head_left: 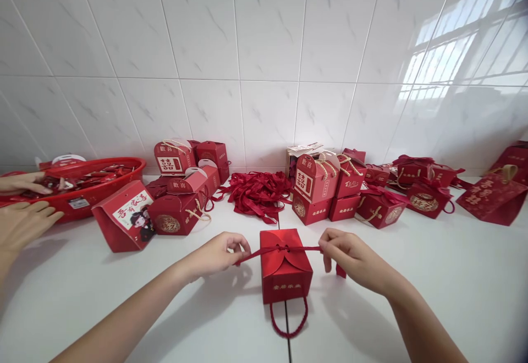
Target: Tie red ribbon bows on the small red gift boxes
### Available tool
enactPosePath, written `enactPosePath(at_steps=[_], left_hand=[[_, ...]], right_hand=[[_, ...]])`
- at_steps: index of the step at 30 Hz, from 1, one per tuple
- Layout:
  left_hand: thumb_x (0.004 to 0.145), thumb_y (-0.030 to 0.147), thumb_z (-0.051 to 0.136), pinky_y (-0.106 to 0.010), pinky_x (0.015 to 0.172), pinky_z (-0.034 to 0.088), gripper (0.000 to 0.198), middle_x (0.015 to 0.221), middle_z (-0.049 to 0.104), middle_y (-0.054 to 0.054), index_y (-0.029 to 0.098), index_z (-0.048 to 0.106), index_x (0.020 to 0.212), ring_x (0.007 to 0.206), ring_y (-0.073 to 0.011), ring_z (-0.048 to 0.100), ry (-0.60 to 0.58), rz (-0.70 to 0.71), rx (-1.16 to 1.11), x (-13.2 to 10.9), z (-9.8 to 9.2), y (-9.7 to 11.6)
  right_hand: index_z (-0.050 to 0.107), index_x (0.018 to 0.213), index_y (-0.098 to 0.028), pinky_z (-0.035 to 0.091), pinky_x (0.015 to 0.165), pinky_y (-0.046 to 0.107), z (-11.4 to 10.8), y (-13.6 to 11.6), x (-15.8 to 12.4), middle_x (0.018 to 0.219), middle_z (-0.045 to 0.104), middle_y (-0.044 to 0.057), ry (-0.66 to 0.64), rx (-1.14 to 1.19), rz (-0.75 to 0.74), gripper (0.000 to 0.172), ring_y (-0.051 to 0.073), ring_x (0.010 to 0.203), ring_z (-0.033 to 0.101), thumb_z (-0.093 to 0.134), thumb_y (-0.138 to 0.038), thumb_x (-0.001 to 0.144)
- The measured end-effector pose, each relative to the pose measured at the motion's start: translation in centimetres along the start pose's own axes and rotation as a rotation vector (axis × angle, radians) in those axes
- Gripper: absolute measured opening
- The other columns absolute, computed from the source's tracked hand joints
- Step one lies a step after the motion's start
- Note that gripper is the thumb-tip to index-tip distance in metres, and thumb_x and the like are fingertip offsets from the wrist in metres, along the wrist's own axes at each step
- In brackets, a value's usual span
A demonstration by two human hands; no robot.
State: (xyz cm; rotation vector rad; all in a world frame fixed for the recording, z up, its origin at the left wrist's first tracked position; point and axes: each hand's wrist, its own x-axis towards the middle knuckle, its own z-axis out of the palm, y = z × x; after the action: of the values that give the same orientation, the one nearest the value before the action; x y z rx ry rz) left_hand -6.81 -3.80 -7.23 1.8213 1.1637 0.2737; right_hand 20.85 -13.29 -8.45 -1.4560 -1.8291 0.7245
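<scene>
A red gift box stands in front of me on the white table, its petal-shaped top flaps folded together. A dark red ribbon passes through the holes in the flaps and stretches out to both sides. My left hand pinches one end of the ribbon, left of the box. On the other side my right hand pinches the opposite end, with a short tail hanging below the fingers. A twisted rope handle lies on the table at the near side of the box.
Behind the box lies a heap of loose red ribbons. Red boxes are grouped at left, and stacked boxes at right. Another person's hands are at a red basin on the far left. A tiled wall closes the back.
</scene>
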Motion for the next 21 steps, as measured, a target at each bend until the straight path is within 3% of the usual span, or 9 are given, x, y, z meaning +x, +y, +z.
enactPosePath(at_steps=[2, 4, 6, 8, 12, 17, 21], left_hand=[[0.069, 0.035, 0.063, -0.018, 0.039, 0.019, 0.020, 0.061, 0.050, 0.003, 0.017, 0.068, 0.078, 0.045, -0.0066, 0.031, -0.240, -0.028, -0.051, -0.2, -0.1, 0.5], [0.069, 0.036, 0.066, -0.018, 0.040, 0.016, 0.022, 0.055, 0.047, 0.003, 0.016, 0.070, 0.075, 0.043, -0.0050, 0.028, -0.385, 0.006, -0.177, -0.7, 0.2, 1.3], [0.073, 0.043, 0.065, -0.019, 0.040, 0.016, 0.029, 0.056, 0.051, 0.002, 0.015, 0.070, 0.072, 0.041, -0.0032, 0.025, -0.402, 0.060, -0.279, -1.3, 0.9, 2.3], [0.079, 0.051, 0.058, -0.020, 0.040, 0.018, 0.038, 0.062, 0.055, 0.001, 0.016, 0.070, 0.077, 0.040, -0.0024, 0.023, -0.336, 0.078, -0.325, -2.1, 1.7, 3.3], [0.086, 0.055, 0.049, -0.020, 0.045, 0.023, 0.045, 0.061, 0.044, 0.004, 0.020, 0.066, 0.109, 0.047, -0.0065, 0.026, -0.106, 0.146, -0.347, -2.9, 3.3, 4.9], [0.090, 0.040, 0.047, -0.022, 0.059, 0.038, 0.031, 0.074, 0.044, 0.000, 0.022, 0.071, 0.097, 0.066, -0.0123, 0.043, 0.147, 0.392, -0.181, -2.4, 5.5, 4.6], [0.091, 0.024, 0.040, -0.023, 0.061, 0.044, 0.031, 0.086, 0.044, -0.003, 0.025, 0.066, 0.108, 0.071, -0.0141, 0.049, 0.340, 0.484, 0.078, -1.9, 6.8, 3.7]], right_hand=[[0.063, 0.059, -0.017, 0.043, 0.052, 0.027, 0.2, -0.4, -0.1, 0.079, 0.054, 0.005, 0.089, -0.169, -0.039, 0.037, 0.013, 0.059, 0.052, 0.046, -0.033, 0.088], [0.065, 0.059, -0.017, 0.044, 0.053, 0.028, 0.9, -0.8, 0.3, 0.074, 0.054, 0.005, 0.312, -0.265, -0.094, 0.029, 0.014, 0.057, 0.052, 0.053, -0.027, 0.083], [0.066, 0.058, -0.018, 0.043, 0.053, 0.028, 1.6, -1.3, 0.7, 0.070, 0.054, 0.004, 0.531, -0.232, -0.149, 0.027, 0.013, 0.054, 0.049, 0.057, -0.027, 0.081], [0.065, 0.055, -0.018, 0.041, 0.049, 0.026, 2.0, -1.9, 1.0, 0.068, 0.055, 0.003, 0.622, -0.123, -0.189, 0.026, 0.012, 0.052, 0.047, 0.062, -0.028, 0.079], [0.066, 0.054, -0.018, 0.037, 0.048, 0.026, 2.1, -3.4, 1.1, 0.072, 0.057, 0.004, 0.448, 0.070, -0.160, 0.025, 0.012, 0.056, 0.049, 0.066, -0.032, 0.075], [0.073, 0.061, -0.019, 0.043, 0.059, 0.026, 2.6, -4.4, 1.5, 0.078, 0.056, 0.002, 0.157, 0.307, 0.026, 0.021, 0.013, 0.066, 0.053, 0.073, -0.039, 0.068], [0.074, 0.066, -0.019, 0.047, 0.070, 0.028, 3.6, -4.6, 2.1, 0.084, 0.058, 0.003, 0.099, 0.441, 0.076, 0.020, 0.016, 0.076, 0.057, 0.074, -0.039, 0.066]])
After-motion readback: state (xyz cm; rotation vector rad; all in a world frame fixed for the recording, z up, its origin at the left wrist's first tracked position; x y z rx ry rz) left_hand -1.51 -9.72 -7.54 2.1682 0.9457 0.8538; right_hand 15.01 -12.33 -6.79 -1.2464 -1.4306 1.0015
